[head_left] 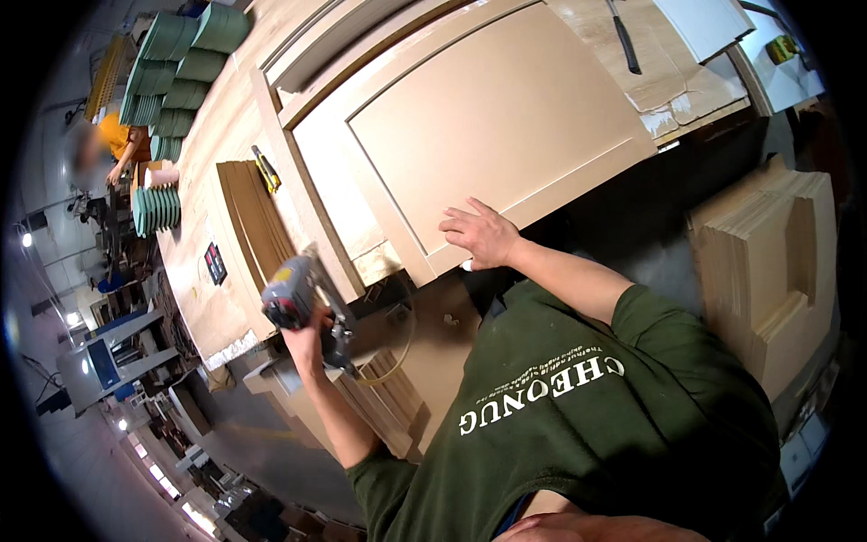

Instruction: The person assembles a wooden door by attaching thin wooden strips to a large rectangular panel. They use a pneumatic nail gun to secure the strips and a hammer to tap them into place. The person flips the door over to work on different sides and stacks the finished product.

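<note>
My left hand (307, 341) is closed around the grip of a grey and red nail gun (291, 287), raised beside the table's near edge; it is slightly blurred. A thin hose hangs near it. A beige cabinet door panel (488, 117) with a raised border lies flat before me. My right hand (483, 237) rests on its near border, fingers spread over the surface. Something white shows at the thumb tip, by the panel's edge. To the panel's left, long wooden frame strips (312, 199) stand along a pale board.
On the wooden table (200, 212) lie brown strips (253, 212), a yellow utility knife (266, 170), a small dark box (215, 263) and a black-handled tool (625, 41). Green stacked pieces (172, 63) stand far left, near another person (117, 140). Cut boards (768, 271) are piled at right.
</note>
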{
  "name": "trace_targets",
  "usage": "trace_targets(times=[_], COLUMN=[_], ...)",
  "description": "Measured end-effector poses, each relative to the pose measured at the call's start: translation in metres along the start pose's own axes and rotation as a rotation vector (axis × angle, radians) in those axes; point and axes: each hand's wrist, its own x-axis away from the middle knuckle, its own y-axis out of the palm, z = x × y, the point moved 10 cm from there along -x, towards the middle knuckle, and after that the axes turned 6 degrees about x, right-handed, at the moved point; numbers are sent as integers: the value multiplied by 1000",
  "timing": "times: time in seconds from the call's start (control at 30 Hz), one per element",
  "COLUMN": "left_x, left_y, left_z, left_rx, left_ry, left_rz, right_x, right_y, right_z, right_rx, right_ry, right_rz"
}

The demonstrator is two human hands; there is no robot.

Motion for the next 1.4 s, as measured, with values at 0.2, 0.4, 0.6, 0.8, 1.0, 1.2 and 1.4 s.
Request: trace_targets(times=[0.2, 0.4, 0.6, 0.8, 1.0, 1.2, 1.4], left_x=[63, 57, 49, 50, 50, 48, 55], left_y=[72, 122, 129, 126, 130, 122, 88], left_z=[-49, -40, -37, -42, -29, -32, -26], left_rx=[-70, -287, -373, -398, -496, -390, -107], left_ry=[-146, 31, 33, 15, 77, 63, -139], left_rz=[-237, -314, -357, -361, -364, -364, -254], right_x=[-1, 0, 0, 0, 0, -2, 0], right_y=[-2, -3, -7, -13, -4, -3, 2], right_z=[-1, 1, 3, 2, 1, 1, 2], right_rx=[-64, -89, -120, -92, -54, -42, -55], right_ry=[-9, 0, 11, 12, 11, -1, 11], right_rz=[18, 45, 57, 32, 26, -8, 10])
